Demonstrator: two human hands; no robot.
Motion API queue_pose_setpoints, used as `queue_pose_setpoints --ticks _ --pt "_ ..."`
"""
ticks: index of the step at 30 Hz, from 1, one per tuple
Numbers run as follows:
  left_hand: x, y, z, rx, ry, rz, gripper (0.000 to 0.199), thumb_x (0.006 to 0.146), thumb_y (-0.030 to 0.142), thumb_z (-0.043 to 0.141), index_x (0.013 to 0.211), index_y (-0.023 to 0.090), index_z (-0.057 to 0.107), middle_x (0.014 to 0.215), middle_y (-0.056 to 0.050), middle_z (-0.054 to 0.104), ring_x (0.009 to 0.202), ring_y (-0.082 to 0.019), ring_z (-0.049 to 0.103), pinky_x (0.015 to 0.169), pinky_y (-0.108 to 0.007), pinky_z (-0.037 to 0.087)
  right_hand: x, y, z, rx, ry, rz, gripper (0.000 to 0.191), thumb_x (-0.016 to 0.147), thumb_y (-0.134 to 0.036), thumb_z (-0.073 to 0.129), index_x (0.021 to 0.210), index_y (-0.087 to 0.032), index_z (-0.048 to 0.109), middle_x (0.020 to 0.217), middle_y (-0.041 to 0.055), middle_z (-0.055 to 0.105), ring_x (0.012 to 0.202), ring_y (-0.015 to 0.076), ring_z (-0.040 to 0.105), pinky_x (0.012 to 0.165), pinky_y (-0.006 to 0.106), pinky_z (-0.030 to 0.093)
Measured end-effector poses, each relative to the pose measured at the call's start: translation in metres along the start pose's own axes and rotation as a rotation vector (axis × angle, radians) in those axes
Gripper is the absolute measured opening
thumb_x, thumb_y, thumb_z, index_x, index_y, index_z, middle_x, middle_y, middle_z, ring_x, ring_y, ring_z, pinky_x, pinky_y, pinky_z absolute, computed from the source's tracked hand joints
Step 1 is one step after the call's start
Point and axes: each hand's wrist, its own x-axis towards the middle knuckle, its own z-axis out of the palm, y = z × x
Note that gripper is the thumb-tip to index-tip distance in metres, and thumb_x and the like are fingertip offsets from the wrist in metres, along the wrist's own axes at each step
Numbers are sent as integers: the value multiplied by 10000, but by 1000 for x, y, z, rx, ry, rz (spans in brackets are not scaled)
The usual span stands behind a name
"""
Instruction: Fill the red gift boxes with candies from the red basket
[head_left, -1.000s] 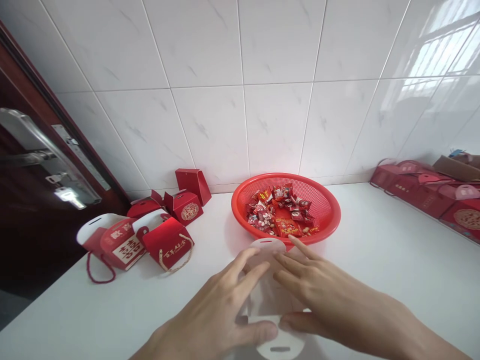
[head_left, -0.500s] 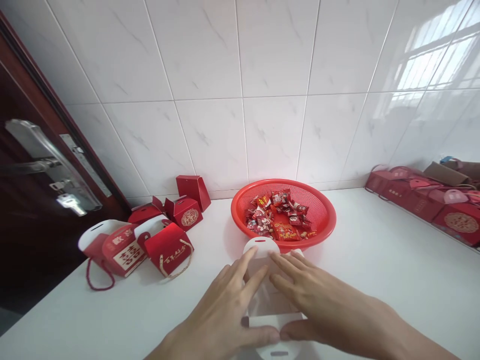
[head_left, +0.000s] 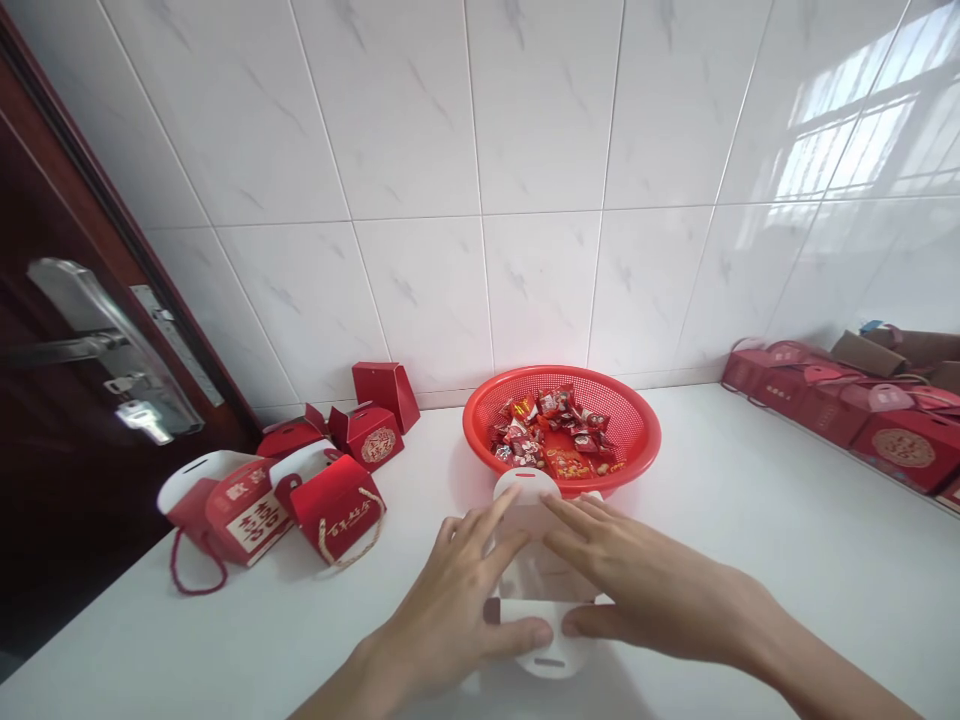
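Observation:
An unfolded-top paper gift box [head_left: 541,583], white on the inside, stands at the front of the white table with its top open. Its far flap [head_left: 525,489] has a slot and rises between the fingertips of both hands. The rounded near flap [head_left: 550,662], also slotted, lies against my two thumbs. My left hand [head_left: 461,590] wraps the box's left side and my right hand [head_left: 645,580] its right side, fingers long and slightly bent. The outer walls are mostly hidden by the hands.
Right behind the box stands a red plastic basket [head_left: 637,455] with wrapped sweets [head_left: 559,430]. Several red gift boxes [head_left: 341,510] sit at the left, some with rope handles. More boxes [head_left: 817,400] line the right by the tiled wall. A door with keys [head_left: 146,420] is at far left.
The near flap has come up and closer to the box's opening, with both thumbs on it. The view has shifted slightly; the basket and other boxes stay put.

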Motion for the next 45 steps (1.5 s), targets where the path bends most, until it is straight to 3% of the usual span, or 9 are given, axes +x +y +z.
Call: queue_pose_setpoints --ticks 6,9,12,14,18,22,26,35,45 --pt "3 -20 19 -33 130 45 749 813 741 664 1388 262 634 1670 -152 315 1475 -463 319 1087 -642 423 0 12 -13 45 -24 17 341 937 -333 680 1253 -205 672 1459 149 562 1262 326 619 974 434 543" --pt "4 -29 32 -57 155 55 763 829 750 636 1413 259 611 1677 -156 299 1486 -468 303 1096 -651 411 2 28 -25 108 128 -21 292 1002 -365 579 1199 -181 691 1441 148 593 1217 299 648 932 404 556" --pt "4 -33 44 -98 172 56 746 835 754 625 1386 251 626 1687 -163 273 1494 -472 293 1109 -661 393 7 52 -34 172 351 -27 304 1030 -417 509 1069 -206 724 1267 108 702 1164 267 661 913 374 548" --pt "5 -35 50 -124 194 58 758 829 763 622 1384 248 627 1690 -166 261 1497 -479 288 1109 -666 393 12 69 -34 176 419 16 323 1021 -454 502 990 -221 725 1140 97 736 1083 267 674 848 368 547" --pt "4 -36 61 -170 274 59 770 830 761 624 1414 260 597 1698 -159 241 1502 -480 292 1117 -674 388 24 94 -21 153 313 130 384 1010 -508 457 803 -225 615 872 57 699 812 223 636 678 330 477" --pt "1 -36 72 -223 387 72 769 860 730 617 1467 267 520 1699 -172 229 1510 -444 309 1132 -643 395 34 99 -7 21 200 307 466 1030 -479 320 641 -222 324 617 1 486 575 166 411 553 311 280" --pt "-2 -35 83 -277 485 84 720 914 691 574 1502 301 433 1707 -159 205 1527 -394 301 1134 -609 412 39 96 -3 -47 175 369 439 1034 -418 277 649 -210 259 591 -10 410 551 157 319 552 326 185" --pt "-2 -32 89 -299 504 83 673 941 639 572 1508 317 405 1700 -154 233 1514 -384 331 1126 -591 420 40 96 -1 -78 166 417 397 1016 -346 295 652 -203 229 583 -13 365 549 158 271 565 336 139" --pt "1 -32 89 -275 520 111 641 952 608 575 1490 303 406 1682 -172 272 1500 -374 357 1115 -591 427 41 97 -8 -32 142 410 431 1012 -421 309 640 -207 280 594 -12 398 563 151 341 565 311 224"
